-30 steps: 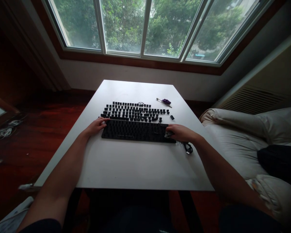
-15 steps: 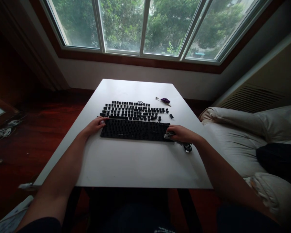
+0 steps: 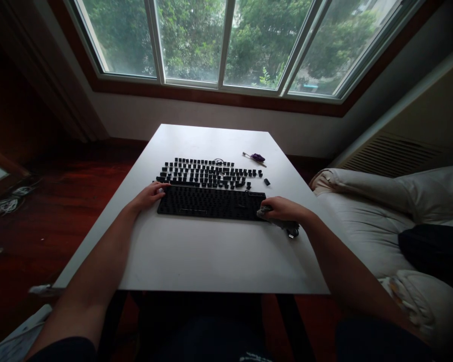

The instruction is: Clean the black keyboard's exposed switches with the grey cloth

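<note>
A black keyboard with its keycaps off lies across the white table. My left hand grips its upper left corner, the index finger stretched along the top edge; a small pale patch shows by the fingertips. At the right end, my right hand is closed on a grey cloth pressed against the keyboard. The cloth trails under the palm toward a black cable. Rows of loose black keycaps stand just behind the keyboard, close to my left fingertips.
A purple object with a thin brush-like stick beside it lies at the back right of the table. One keycap sits apart on the right. A pale sofa stands to the right; a window is ahead.
My right hand has shifted very slightly right with the cloth, and more of the cloth shows below the palm. My left hand and the keyboard stay in place.
</note>
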A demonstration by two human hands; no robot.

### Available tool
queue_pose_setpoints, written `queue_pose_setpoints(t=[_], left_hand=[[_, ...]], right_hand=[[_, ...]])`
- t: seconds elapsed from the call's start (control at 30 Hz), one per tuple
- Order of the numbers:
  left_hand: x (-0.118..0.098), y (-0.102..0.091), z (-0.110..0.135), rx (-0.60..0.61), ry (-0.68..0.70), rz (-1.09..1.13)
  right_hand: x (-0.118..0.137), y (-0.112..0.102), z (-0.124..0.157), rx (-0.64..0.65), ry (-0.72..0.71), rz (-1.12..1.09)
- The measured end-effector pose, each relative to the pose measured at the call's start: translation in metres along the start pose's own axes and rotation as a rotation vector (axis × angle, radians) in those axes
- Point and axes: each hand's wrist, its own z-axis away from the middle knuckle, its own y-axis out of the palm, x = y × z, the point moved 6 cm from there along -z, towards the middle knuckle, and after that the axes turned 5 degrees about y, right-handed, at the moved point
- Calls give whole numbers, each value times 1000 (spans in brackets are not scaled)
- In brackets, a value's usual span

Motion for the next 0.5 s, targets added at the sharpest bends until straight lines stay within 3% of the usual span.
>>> queue_pose_setpoints(t=[0.17,0.37,0.5], left_hand=[[1,-1,0,9,0,-11],[3,-2,1,8,3,-7],[4,-2,2,3,-7,1]], right_hand=[[2,-8,3,-44,0,91],[57,6,-7,-214,-270,-95],[96,25,-19,-275,-425,-94]])
